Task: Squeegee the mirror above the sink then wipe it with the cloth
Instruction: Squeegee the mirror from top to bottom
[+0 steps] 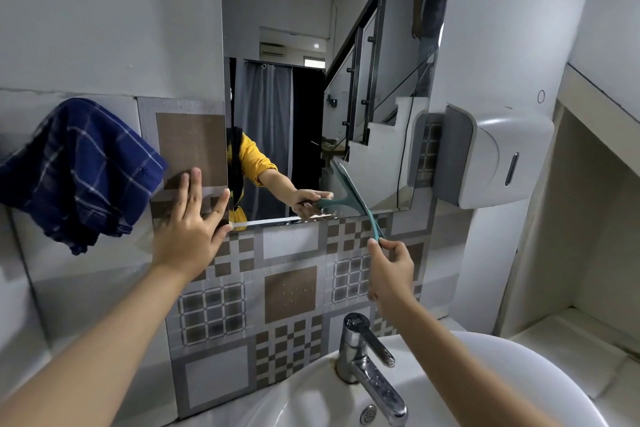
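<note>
1. Mirror point(311, 45) position: fixed to the wall above the white basin point(519, 374); bottom edge runs just above the patterned tiles point(287, 291); left edge borders a brown tile panel.
2. Left hand point(192, 222): fingers spread flat, gripping nothing; palm pressed on the tiles at the mirror's lower left corner; thumb lies along the bottom edge.
3. Right hand point(391, 270): fingers pinched closed on the handle end of the teal squeegee point(356, 198); hand sits below the bottom edge, apart from the glass.
4. Squeegee: blade tilted, against the lower right area of the mirror; handle crosses the bottom edge down to the fingers.
5. Blue checked cloth point(79, 170): hanging on the wall left of the mirror, well apart from both hands.
6. Clearances: white wall dispenser point(491, 156) stands just beside the right edge; chrome tap point(367, 364) rises below the right forearm; glass above the blade is unobstructed.
</note>
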